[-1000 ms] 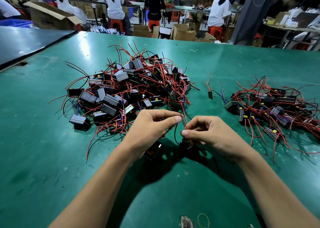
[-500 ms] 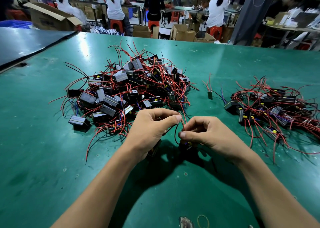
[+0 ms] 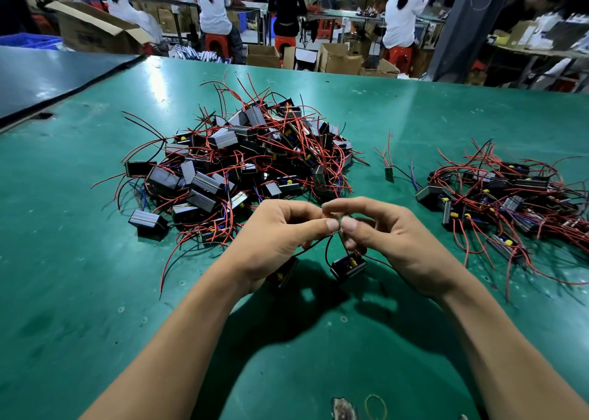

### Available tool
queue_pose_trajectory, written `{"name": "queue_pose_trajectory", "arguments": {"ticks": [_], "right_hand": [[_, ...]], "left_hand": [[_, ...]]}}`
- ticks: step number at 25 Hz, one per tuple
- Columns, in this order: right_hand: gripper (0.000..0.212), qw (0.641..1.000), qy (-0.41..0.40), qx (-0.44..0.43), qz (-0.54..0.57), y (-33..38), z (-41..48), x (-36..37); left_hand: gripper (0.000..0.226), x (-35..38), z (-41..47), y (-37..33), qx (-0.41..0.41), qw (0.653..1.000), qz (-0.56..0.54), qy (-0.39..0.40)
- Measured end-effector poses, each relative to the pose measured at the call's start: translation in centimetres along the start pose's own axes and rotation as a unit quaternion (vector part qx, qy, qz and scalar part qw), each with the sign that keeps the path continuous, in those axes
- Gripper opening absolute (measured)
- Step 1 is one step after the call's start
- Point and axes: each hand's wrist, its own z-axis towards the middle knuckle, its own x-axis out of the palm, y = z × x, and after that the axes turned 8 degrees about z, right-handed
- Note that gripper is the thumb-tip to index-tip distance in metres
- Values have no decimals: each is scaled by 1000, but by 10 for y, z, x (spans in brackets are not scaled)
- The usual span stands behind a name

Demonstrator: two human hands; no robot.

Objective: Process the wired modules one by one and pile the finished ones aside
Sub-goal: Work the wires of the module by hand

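Above the green table (image 3: 95, 292), my left hand (image 3: 280, 231) and my right hand (image 3: 389, 238) meet fingertip to fingertip, each pinching thin wire ends between thumb and forefinger. Two small black modules hang from those wires: one (image 3: 348, 266) under my right hand, with a yellow part on top, and another (image 3: 283, 274) partly hidden below my left palm. A big heap of black modules with red wires (image 3: 239, 164) lies behind my hands to the left. A smaller pile of wired modules (image 3: 503, 196) lies at the right.
A lone small green board with red wires (image 3: 389, 172) lies between the two piles. A rubber band (image 3: 376, 407) and a scrap (image 3: 344, 408) lie at the near edge. A dark table (image 3: 47, 78) adjoins at the left. People sit at benches beyond, among cardboard boxes (image 3: 95, 30).
Both hands have lifted slightly and their fingertips have come together on the wires. The two hanging modules have come up off the table into clearer view.
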Motion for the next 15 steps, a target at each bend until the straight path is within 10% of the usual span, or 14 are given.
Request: {"name": "queue_pose_trajectory", "arguments": {"ticks": [15], "right_hand": [[19,995,-68,-22,-65,2,-1,0]], "left_hand": [[15,1,0,1,-15,999,23,30]]}}
